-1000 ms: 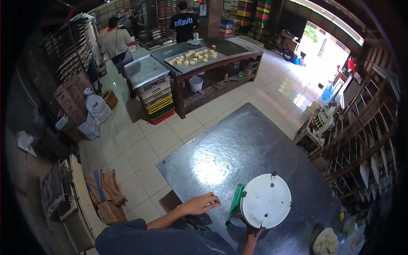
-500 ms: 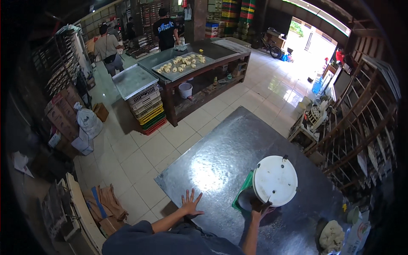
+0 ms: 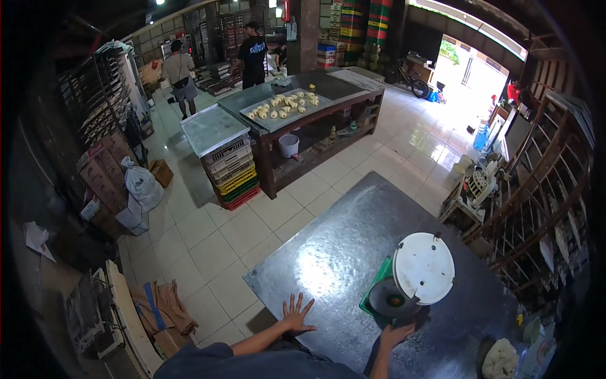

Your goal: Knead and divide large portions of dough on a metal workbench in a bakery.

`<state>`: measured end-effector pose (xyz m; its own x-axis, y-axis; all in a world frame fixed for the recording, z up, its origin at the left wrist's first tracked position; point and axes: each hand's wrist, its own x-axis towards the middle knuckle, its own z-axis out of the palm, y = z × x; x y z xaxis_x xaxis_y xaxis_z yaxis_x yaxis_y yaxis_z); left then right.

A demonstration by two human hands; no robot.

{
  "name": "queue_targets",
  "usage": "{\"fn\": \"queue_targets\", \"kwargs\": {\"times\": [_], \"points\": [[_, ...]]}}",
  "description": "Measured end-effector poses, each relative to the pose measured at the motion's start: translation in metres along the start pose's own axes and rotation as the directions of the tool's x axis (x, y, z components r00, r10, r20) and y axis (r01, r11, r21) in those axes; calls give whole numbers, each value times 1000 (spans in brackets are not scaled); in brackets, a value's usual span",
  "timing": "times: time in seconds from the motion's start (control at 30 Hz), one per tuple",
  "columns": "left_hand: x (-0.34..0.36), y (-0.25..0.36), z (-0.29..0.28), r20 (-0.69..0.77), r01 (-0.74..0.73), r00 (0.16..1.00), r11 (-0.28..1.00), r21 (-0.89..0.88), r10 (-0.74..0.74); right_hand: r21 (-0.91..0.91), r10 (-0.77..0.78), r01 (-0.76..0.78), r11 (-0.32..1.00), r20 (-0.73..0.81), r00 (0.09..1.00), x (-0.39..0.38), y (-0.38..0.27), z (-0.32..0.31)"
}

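My left hand (image 3: 297, 316) lies flat on the dark metal tabletop (image 3: 341, 234), near its front left edge, with fingers spread and nothing held. My right hand (image 3: 398, 335) rests by the tabletop just in front of a green-based device (image 3: 377, 284), which looks like a table scale; its fingers are stretched out, partly in shadow. A dark round plate (image 3: 391, 298) shows on the device's near side. Over it sits a white round disc (image 3: 424, 268) with small dark marks and clips at its rim. The disc hides much of the base.
At the table's right corner lie a pale lump of dough (image 3: 500, 360) and a green cup (image 3: 533, 330). Beyond stands another table with a tray of shaped dough pieces (image 3: 284, 104), beside stacked crates (image 3: 233, 170). Racks (image 3: 536, 196) line the right. Two people work at the back.
My right hand has left the white disc's lower rim and come down toward the tabletop. My left hand stays flat. The view has shifted, and the people at the back have moved.
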<state>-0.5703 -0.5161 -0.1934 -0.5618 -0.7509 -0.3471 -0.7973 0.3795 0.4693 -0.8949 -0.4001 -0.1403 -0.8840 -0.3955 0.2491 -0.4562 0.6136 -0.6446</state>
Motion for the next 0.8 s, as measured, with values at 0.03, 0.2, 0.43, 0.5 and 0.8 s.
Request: {"fn": "queue_targets", "kwargs": {"times": [0.03, 0.2, 0.43, 0.5, 0.8], "points": [[-1, 1, -1, 21, 12, 1000, 1000, 1, -12, -261, 49, -33, 965, 53, 997, -19, 15, -3], [-2, 6, 0, -22, -34, 999, 999, -19, 34, -717, -336, 158, 680, -113, 935, -99, 14, -46], [0, 12, -4, -45, -27, 999, 999, -18, 26, -508, 21, 45, 860, 124, 992, -100, 50, -16], [2, 11, -5, -36, -37, 999, 999, -5, 37, -551, 34, -2, 834, 48, 998, -104, 49, -8], [5, 10, -3, 16, -57, 998, 998, 2, 57, -417, -65, 148, 897, 206, 976, -96, 58, -32]]}}
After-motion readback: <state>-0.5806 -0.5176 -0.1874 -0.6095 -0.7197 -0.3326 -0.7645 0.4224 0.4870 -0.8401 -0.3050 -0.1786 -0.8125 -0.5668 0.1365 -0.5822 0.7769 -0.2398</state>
